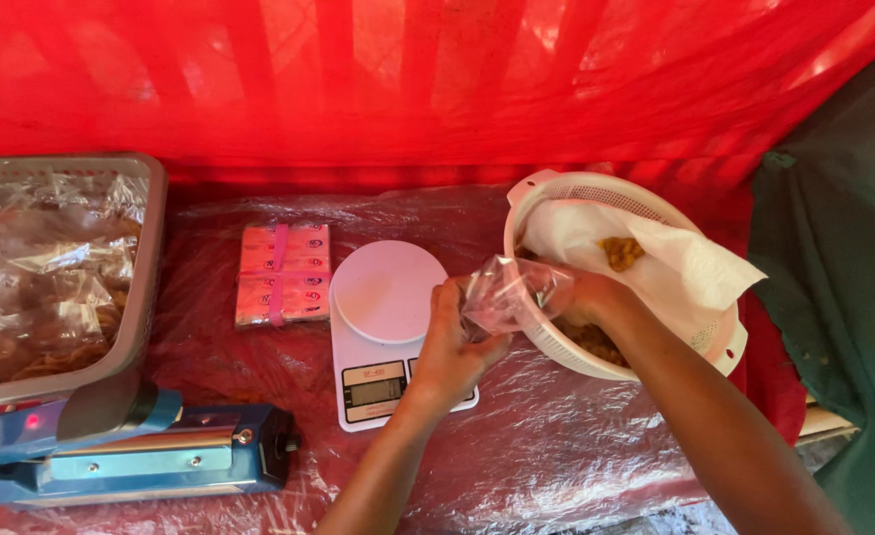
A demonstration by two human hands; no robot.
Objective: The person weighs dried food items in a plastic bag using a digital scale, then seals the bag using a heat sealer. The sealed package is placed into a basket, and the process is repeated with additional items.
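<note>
My left hand (449, 349) grips the mouth of a small clear plastic bag (509, 293) just right of a white digital scale (386, 327). My right hand (588, 297) reaches into the white colander basket (720, 347) beside the bag, its fingers partly hidden by the bag. The basket is lined with white paper (695, 263) and holds brown fried snack pieces (621, 252). The scale's round platform is bare and its display faces me.
A grey crate (145, 287) with several filled clear packets stands at the left. A blue heat sealer (130, 451) lies at the front left. A banded stack of pink packets (284, 274) sits left of the scale. Clear plastic sheet covers the red tabletop (556, 446). Red cloth hangs behind.
</note>
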